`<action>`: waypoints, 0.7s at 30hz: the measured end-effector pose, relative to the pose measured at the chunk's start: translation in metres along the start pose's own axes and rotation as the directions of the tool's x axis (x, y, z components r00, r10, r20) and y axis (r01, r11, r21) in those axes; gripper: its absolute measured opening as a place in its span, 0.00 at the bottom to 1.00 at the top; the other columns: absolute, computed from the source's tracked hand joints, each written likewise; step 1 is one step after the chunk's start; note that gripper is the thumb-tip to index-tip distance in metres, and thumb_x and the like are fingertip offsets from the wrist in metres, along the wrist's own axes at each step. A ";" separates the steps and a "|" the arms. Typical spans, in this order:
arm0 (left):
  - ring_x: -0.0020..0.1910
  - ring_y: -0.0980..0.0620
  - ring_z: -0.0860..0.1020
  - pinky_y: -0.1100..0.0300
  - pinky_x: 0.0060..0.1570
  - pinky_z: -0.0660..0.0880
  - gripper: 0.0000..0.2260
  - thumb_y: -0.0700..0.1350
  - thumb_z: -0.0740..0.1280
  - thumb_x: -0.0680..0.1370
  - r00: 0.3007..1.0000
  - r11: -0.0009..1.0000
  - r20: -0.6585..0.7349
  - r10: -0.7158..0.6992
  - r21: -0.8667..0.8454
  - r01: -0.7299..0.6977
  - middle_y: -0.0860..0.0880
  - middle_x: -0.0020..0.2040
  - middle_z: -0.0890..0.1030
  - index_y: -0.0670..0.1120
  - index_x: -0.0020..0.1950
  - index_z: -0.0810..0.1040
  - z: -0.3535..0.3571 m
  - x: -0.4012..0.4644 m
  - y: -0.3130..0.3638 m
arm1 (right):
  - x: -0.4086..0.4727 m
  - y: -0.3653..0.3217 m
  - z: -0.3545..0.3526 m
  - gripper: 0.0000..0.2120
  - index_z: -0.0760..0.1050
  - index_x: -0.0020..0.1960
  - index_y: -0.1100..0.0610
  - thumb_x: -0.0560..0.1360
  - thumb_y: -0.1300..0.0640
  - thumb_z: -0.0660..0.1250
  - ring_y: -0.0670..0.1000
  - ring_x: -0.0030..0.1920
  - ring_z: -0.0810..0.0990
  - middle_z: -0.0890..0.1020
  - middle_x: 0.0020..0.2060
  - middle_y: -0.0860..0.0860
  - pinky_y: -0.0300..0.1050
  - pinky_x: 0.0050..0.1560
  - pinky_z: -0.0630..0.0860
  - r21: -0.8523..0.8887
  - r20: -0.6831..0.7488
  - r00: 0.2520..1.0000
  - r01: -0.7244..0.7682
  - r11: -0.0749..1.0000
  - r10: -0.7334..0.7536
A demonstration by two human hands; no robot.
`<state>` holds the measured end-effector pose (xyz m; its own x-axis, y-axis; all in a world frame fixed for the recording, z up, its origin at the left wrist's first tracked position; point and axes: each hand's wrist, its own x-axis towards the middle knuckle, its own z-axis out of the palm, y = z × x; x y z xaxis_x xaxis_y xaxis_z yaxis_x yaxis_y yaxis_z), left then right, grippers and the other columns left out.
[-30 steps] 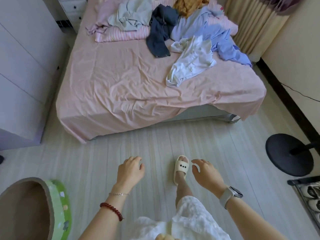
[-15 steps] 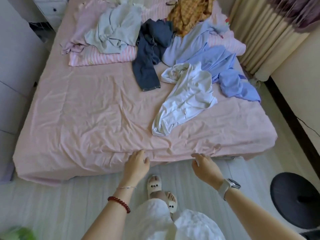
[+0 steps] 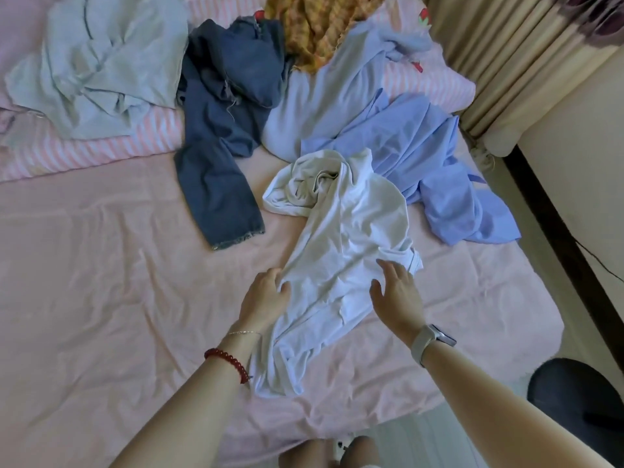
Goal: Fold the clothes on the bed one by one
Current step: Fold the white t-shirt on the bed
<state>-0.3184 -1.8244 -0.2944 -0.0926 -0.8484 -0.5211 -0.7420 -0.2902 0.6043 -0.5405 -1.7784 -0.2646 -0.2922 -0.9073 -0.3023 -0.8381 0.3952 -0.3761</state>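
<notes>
A crumpled white shirt (image 3: 341, 251) lies on the pink bed sheet (image 3: 101, 298), running from the middle of the bed toward its near edge. My left hand (image 3: 265, 297) reaches the shirt's left edge, fingers loosely curled against the fabric. My right hand (image 3: 396, 292) hovers over the shirt's right side with fingers spread and straight. Behind lie dark blue jeans (image 3: 223, 130), a light blue garment (image 3: 422, 157), a pale grey-green garment (image 3: 101, 59) and a yellow patterned cloth (image 3: 317, 25).
A pink striped blanket (image 3: 101, 146) runs across the bed's far part under the clothes. Beige curtains (image 3: 506, 62) hang at the right. A dark round stand base (image 3: 577, 403) sits on the floor at the lower right, beside a dark skirting board (image 3: 553, 224).
I have walked up to the bed. Both hands moved from the bed's near edge forward onto the white shirt.
</notes>
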 end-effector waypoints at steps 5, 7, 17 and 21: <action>0.69 0.47 0.66 0.51 0.67 0.65 0.29 0.51 0.64 0.77 0.994 0.984 0.107 0.028 -0.179 -0.008 0.47 0.71 0.66 0.47 0.75 0.57 0.028 0.071 0.009 | 0.093 0.004 0.009 0.33 0.53 0.75 0.62 0.76 0.52 0.64 0.59 0.73 0.57 0.58 0.73 0.61 0.54 0.69 0.58 0.161 -0.250 0.955 -0.123 0.979 0.161; 0.69 0.49 0.66 0.51 0.66 0.67 0.31 0.50 0.65 0.77 0.989 0.962 0.148 0.007 -0.271 0.034 0.51 0.71 0.65 0.48 0.75 0.54 0.042 0.079 0.012 | 0.121 0.012 0.009 0.35 0.51 0.75 0.63 0.76 0.50 0.64 0.61 0.70 0.62 0.63 0.71 0.62 0.53 0.68 0.60 0.323 -0.140 0.956 -0.202 0.925 0.258; 0.37 0.49 0.72 0.59 0.40 0.68 0.04 0.38 0.62 0.78 0.957 0.870 -0.056 -0.284 -0.434 0.232 0.47 0.38 0.76 0.44 0.45 0.76 0.046 -0.026 -0.029 | 0.000 0.020 0.030 0.14 0.74 0.59 0.57 0.74 0.60 0.62 0.52 0.30 0.75 0.77 0.32 0.51 0.39 0.30 0.70 0.109 -0.041 0.809 0.587 0.803 -0.586; 0.50 0.50 0.76 0.57 0.50 0.73 0.15 0.42 0.64 0.77 0.923 0.899 -0.172 -0.345 -0.342 0.272 0.46 0.57 0.73 0.42 0.63 0.71 0.039 -0.049 -0.027 | -0.038 0.051 0.037 0.20 0.80 0.56 0.57 0.65 0.64 0.74 0.54 0.41 0.82 0.82 0.43 0.53 0.44 0.41 0.79 0.094 0.175 0.782 0.592 0.801 -0.598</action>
<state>-0.3195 -1.7580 -0.3090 0.2846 -0.7591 -0.5855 -0.4652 -0.6434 0.6080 -0.5555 -1.7183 -0.3046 0.3533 -0.9209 -0.1646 -0.8009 -0.2068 -0.5619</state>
